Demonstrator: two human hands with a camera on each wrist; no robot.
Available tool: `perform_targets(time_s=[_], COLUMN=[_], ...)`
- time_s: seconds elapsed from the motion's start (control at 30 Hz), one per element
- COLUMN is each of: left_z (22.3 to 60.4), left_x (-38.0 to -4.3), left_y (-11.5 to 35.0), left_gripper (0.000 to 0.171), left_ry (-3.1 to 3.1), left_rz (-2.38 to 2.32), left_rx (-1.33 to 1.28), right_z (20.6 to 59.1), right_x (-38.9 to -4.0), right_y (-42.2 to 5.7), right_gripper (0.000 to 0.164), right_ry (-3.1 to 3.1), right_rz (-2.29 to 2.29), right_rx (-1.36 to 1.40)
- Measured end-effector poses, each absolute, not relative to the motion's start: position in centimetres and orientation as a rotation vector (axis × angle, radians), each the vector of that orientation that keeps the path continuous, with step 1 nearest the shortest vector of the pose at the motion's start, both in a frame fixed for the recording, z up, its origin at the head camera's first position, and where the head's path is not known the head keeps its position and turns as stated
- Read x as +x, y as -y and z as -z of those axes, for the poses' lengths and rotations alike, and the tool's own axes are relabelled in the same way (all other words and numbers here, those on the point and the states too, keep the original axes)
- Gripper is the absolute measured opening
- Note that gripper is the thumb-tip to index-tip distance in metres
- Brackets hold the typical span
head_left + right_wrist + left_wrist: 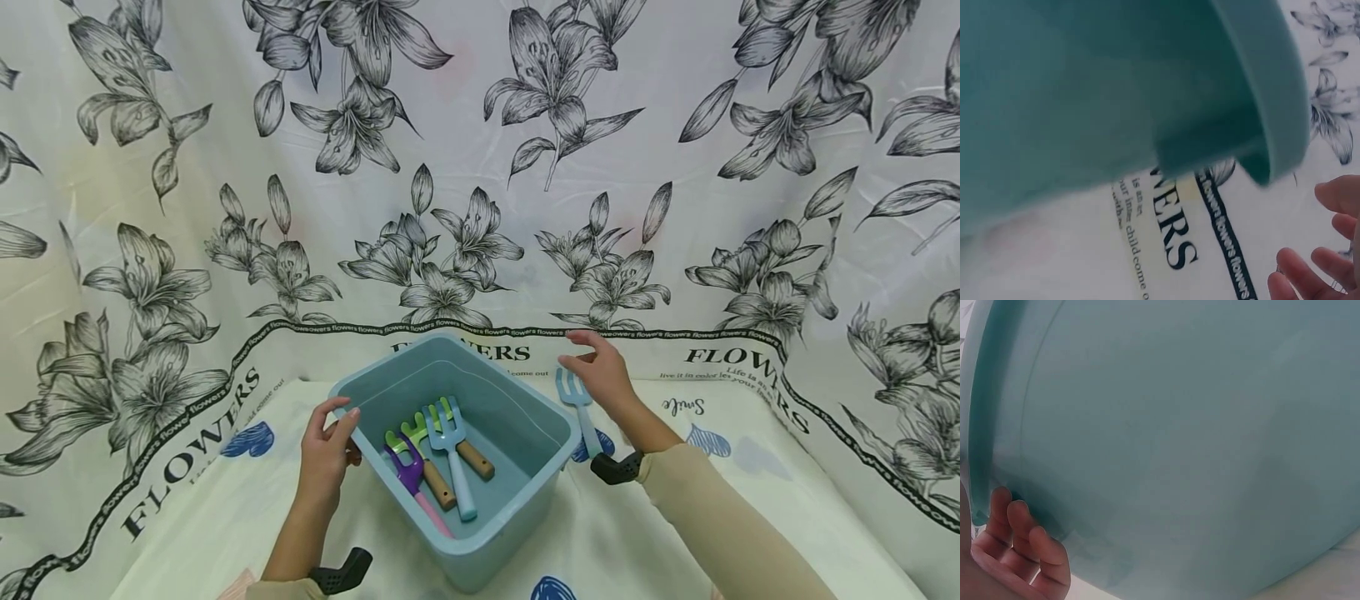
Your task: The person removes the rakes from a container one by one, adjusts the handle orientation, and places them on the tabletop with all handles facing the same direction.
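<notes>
My left hand (327,446) grips the left rim of a blue-green plastic bin (517,512), fingertips curled under the lip in the left wrist view. Inside the bin lie two green hand rakes (412,435) with wooden handles, a purple hand fork (407,468) with a pink handle, and a light blue hand fork (453,454). To the right of the bin, my right hand (603,372) is apart from the rim, its fingers spread and loosely bent, holding nothing. Another light blue hand fork (580,410) lies on the cloth just below that hand, partly overlapped by it.
The bin stands on a pale cloth (757,500) printed with blue hearts. Behind it hangs a white curtain (465,150) with black flower drawings and a dark lettered band. Black wrist straps (617,468) are worn at both sleeves.
</notes>
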State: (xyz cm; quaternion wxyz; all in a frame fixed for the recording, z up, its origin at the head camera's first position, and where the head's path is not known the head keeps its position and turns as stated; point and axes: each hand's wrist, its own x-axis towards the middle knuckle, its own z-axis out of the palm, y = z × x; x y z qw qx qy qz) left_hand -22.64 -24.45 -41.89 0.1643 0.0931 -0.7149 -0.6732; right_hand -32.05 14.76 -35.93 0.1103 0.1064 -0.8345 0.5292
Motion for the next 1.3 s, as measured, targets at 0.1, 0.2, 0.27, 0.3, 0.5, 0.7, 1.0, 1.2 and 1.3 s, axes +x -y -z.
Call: perform_targets(time_s=[0.1, 0.2, 0.27, 0.3, 0.5, 0.7, 1.0, 1.2, 1.3], left_z=[41.8, 41.8, 41.8, 41.8, 41.7, 41.8, 41.7, 41.7, 41.8], left_x=[-22.7, -22.6, -22.6, -22.7, -22.7, -22.7, -22.7, -22.7, -22.7], left_y=[24.4, 24.4, 24.4, 24.4, 24.4, 24.5, 24.3, 24.3, 24.3], left_gripper=[0.04, 0.04, 0.04, 0.039, 0.041, 0.041, 0.042, 0.042, 0.042], left_ry=[2.049, 2.059, 2.059, 2.059, 2.063, 2.054, 2.041, 2.044, 2.043], left_rz=[1.909, 1.905, 1.907, 1.908, 1.912, 1.917, 1.932, 1.924, 1.93], left_rx=[0.275, 0.286, 0.292, 0.294, 0.294, 0.299, 0.293, 0.297, 0.303], right_z=[35.4, 34.9, 34.7, 34.6, 33.9, 33.2, 32.8, 32.7, 32.3], right_x=[-31.9, -31.9, -31.8, -31.8, -31.7, -31.4, -30.8, -30.9, -30.9], right_y=[-13.9, -13.1, -12.5, -12.3, -11.1, -9.7, -8.1, -7.9, -7.8], right_gripper=[0.048, 0.049, 0.049, 0.049, 0.049, 0.05, 0.055, 0.061, 0.061], right_ry=[2.43, 2.413, 2.409, 2.408, 2.423, 2.431, 2.379, 2.448, 2.475], right_rz=[-1.563, -1.568, -1.561, -1.564, -1.538, -1.626, -1.898, -1.888, -1.869], right_rx=[0.365, 0.415, 0.449, 0.462, 0.535, 0.6, 0.732, 0.752, 0.772])
